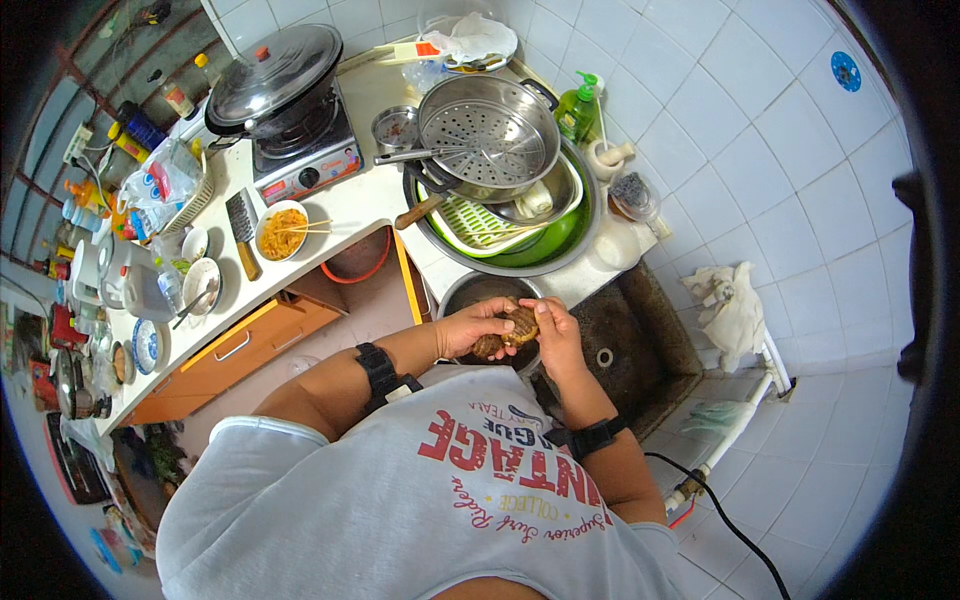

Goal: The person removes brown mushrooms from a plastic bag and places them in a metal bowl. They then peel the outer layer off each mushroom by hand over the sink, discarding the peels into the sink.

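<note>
Over a metal pot [457,294] beside the stone sink [611,330], I hold a brown, ringed root vegetable [523,327], apparently a taro, between both hands. My left hand [472,330] grips it from the left, thumb across its side. The fingers of my right hand [561,341] pinch its upper right part, where a paler yellowish patch shows. A second rounded brown piece [487,346] shows under my left fingers; whether it is held or joined to the first cannot be told. My hands hide much of the pot's inside.
Ahead, a steel steamer [487,131] rests over a green basin [566,229] and a white draining basket [450,226]. On the left counter are a cleaver [241,225], a bowl of orange shreds [283,231] and a lidded wok [274,82] on a stove. A cloth [726,307] hangs at right.
</note>
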Demonstrator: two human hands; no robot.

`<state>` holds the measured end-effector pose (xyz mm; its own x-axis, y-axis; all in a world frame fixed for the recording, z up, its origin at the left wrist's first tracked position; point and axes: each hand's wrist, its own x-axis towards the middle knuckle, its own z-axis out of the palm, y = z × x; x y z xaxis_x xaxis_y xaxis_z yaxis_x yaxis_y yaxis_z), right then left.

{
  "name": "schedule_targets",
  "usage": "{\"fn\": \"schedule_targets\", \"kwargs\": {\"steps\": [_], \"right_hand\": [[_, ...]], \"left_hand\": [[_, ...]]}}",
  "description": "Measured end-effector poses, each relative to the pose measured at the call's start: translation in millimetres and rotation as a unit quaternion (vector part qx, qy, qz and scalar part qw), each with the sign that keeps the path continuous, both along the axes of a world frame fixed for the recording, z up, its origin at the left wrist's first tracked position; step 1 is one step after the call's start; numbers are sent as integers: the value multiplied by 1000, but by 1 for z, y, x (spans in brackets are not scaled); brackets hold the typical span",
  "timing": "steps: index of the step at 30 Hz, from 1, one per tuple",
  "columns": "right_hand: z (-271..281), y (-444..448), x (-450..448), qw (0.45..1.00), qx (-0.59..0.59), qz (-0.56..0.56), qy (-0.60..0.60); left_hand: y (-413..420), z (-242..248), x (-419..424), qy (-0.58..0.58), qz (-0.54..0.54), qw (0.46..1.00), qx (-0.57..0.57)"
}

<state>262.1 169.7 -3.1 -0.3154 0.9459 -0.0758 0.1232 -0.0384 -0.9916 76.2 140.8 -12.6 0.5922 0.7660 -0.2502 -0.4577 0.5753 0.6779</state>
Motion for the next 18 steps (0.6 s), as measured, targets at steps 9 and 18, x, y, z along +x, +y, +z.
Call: {"fn": "schedule_targets", "kwargs": {"steps": [9,18], "right_hand": [[9,-6,-2,976,-169,-32,134],[11,-8,-3,944,-238,-45,223]], "left_hand": [[-3,3,-6,-77,-42,994,-63],[-1,3,-1,-53,-39,996,-62]]}}
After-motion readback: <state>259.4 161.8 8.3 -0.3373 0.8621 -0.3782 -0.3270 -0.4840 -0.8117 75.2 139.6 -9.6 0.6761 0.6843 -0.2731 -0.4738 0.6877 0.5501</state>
